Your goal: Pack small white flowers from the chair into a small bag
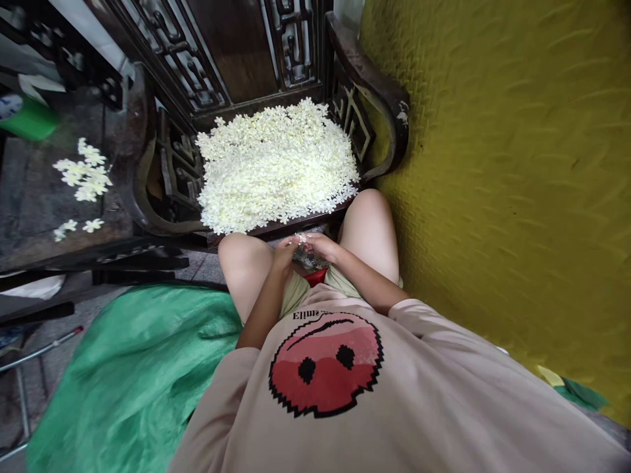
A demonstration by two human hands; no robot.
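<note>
Head view: my left hand (284,255) and right hand (321,246) meet between my knees (372,213), fingertips pinched together on what looks like a small white flower (302,238), detail too small to tell. Just ahead of the grip, a thick heap of white flowers (279,164) on a dark wooden chair (400,128). Farther left, loose blossoms (86,176) on a wooden surface (29,190). Green sheet (142,368) back-left of the grip, yellow wall (517,164) to its right.

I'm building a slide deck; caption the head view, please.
Left hand and right hand meet at something small and white, before white flowers heaped on a dark wooden chair.
</note>
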